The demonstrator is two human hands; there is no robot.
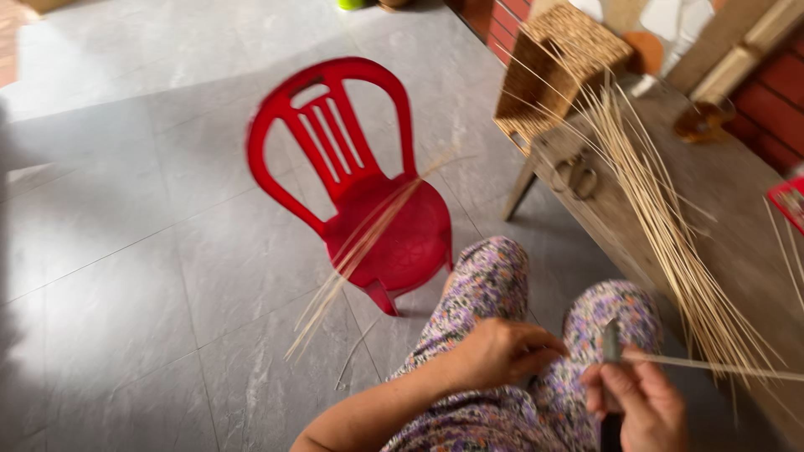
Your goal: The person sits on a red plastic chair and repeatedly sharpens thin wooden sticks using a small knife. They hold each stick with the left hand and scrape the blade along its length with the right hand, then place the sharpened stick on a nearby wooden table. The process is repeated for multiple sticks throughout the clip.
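Gripping a dark-handled knife [611,360] upright in a closed fist, the right hand [638,403] sits low over the person's lap, just above the right knee of the floral trousers [494,285]. A single pale bamboo strip [720,367] lies against the blade and runs out sideways from the knife, away from the lap and toward the edge of the view. The left hand [501,350] is curled beside the knife, fingers bent inward and thumb pointing at the blade — whether it pinches the near end of the strip I cannot tell, since the fingers hide that spot.

Beyond the knife, on the strip's side, a thick bundle of bamboo slivers [662,218] fans across a weathered wooden bench [737,192], its loose ends spreading toward the knife hand. At the far end of that bundle, farther still from the knife, a woven basket [557,71] stands tilted on the bench's corner, with a small amber glass dish [702,121] near it against the red brick wall [775,92].

On the other side of the knife, past the left knee, a red plastic chair [360,176] stands on the grey tiled floor [126,251]. A smaller sheaf of slivers [356,251] rests slanting across its seat — the lower ends hang off the front edge above the tiles.
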